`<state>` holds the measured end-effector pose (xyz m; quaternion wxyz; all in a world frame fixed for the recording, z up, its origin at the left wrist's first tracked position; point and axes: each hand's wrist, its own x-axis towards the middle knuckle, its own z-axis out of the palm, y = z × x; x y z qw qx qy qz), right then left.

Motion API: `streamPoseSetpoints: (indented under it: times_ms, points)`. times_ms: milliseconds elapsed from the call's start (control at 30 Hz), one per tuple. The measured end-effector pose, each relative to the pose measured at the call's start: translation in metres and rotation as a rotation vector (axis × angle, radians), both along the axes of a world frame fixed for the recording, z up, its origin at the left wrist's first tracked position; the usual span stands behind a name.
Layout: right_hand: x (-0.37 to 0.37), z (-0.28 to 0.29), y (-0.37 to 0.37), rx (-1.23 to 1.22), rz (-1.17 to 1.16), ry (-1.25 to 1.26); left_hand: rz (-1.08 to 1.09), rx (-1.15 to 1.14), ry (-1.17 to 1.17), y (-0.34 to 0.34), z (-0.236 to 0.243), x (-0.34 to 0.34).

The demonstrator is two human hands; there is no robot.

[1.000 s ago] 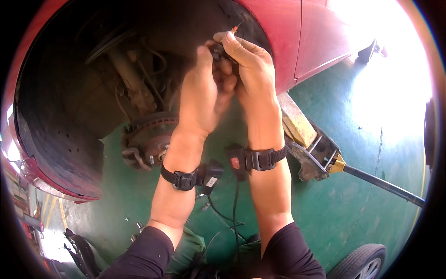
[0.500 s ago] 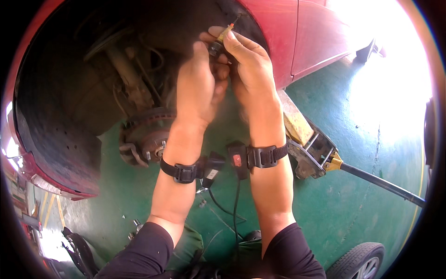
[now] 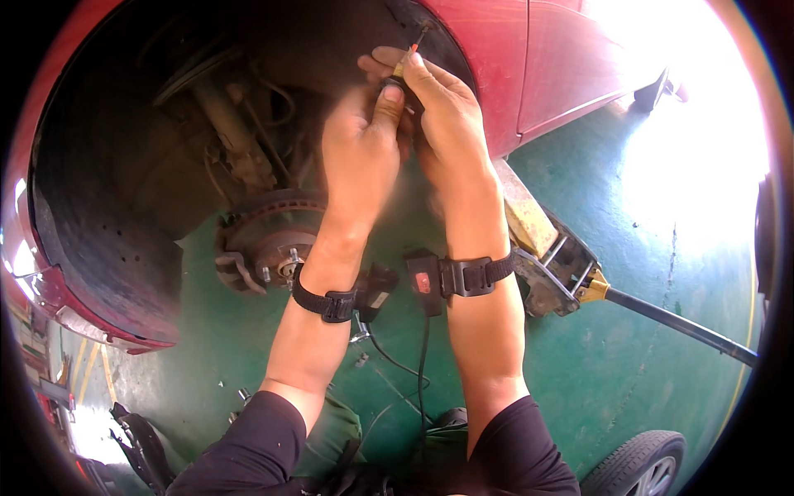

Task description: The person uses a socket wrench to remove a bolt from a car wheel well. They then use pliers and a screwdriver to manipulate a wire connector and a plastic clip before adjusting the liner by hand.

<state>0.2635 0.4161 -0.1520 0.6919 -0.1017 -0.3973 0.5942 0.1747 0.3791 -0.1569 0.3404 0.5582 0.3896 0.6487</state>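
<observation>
A thin screwdriver (image 3: 399, 72) with a yellow and dark handle and an orange-red collar points up at the rim of the wheel arch (image 3: 451, 70). Its tip meets a small spot on the dark liner (image 3: 426, 27). My right hand (image 3: 451, 112) pinches the handle near the collar, thumb on top. Just below, my left hand (image 3: 364, 153) closes round the handle's rear end, its thumb pressed along it. Both hands hide most of the handle. Black straps with small boxes circle both wrists.
Inside the arch are a strut (image 3: 223, 124) and a bare brake disc (image 3: 277, 227) with wheel studs. A floor jack (image 3: 546, 256) with a long handle (image 3: 678, 322) stands under the red car. A wheel (image 3: 637, 467) lies at the lower right; cables hang below my wrists.
My left hand has shifted up and right, and its thumb now covers the dark rear end of the handle. My right hand stays nearly in place, showing slightly less of the handle.
</observation>
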Motion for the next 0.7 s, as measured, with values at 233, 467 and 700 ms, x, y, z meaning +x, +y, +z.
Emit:
streamPoseSetpoints:
  times_ms: [233, 467, 700]
  points:
    - [0.007, -0.004, -0.003, -0.011, 0.046, -0.132, -0.185, -0.119, -0.159, 0.001, 0.004, -0.013]
    - [-0.008, -0.004, -0.002, -0.063, -0.140, -0.055, 0.226, 0.184, 0.199, 0.008, -0.008, -0.002]
    - [0.006, -0.006, -0.004, -0.038, 0.001, -0.083, -0.251, -0.185, -0.162, 0.003, -0.001, -0.011]
